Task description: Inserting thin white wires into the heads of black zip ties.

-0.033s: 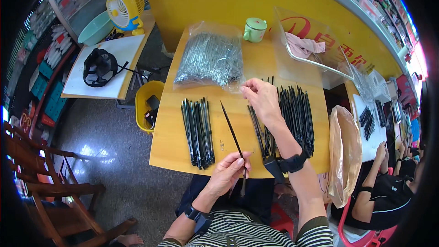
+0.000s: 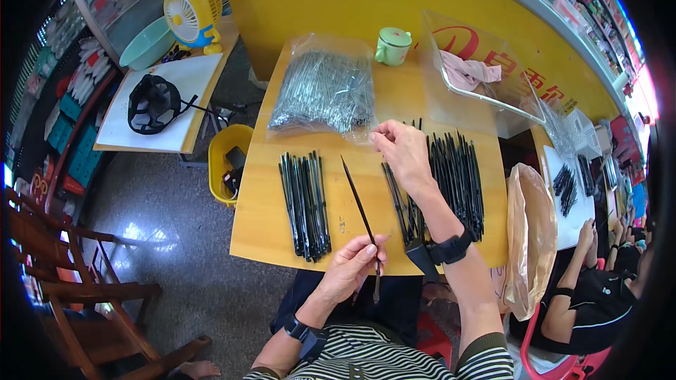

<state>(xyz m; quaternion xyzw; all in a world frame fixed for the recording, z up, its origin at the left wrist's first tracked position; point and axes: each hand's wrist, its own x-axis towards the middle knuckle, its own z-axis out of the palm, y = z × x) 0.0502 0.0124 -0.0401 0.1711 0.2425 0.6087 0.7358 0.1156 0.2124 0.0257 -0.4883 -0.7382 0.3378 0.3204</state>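
My left hand (image 2: 354, 266) is closed round a slender black stick (image 2: 360, 200), at the front edge of the wooden table. The stick slants up and away to a fine point; its lower end looks wider and lighter. Over the table my right hand (image 2: 403, 153) is bent, thumb and fingertips together at the lower right corner of a clear plastic bag (image 2: 324, 91) full of thin clear pieces. Whatever those fingertips pinch is too small to make out. A bundle of black sticks (image 2: 304, 204) lies to the left, and a larger pile of black sticks (image 2: 456, 179) lies right, partly behind my right forearm.
A green lidded mug (image 2: 392, 46) stands at the back. Beside it is a clear plastic bin (image 2: 493, 102) with a pink cloth (image 2: 468, 70). A tan bag (image 2: 529, 239) hangs at the right edge. Left are a yellow bucket (image 2: 220, 162) and a side table with a fan (image 2: 191, 17).
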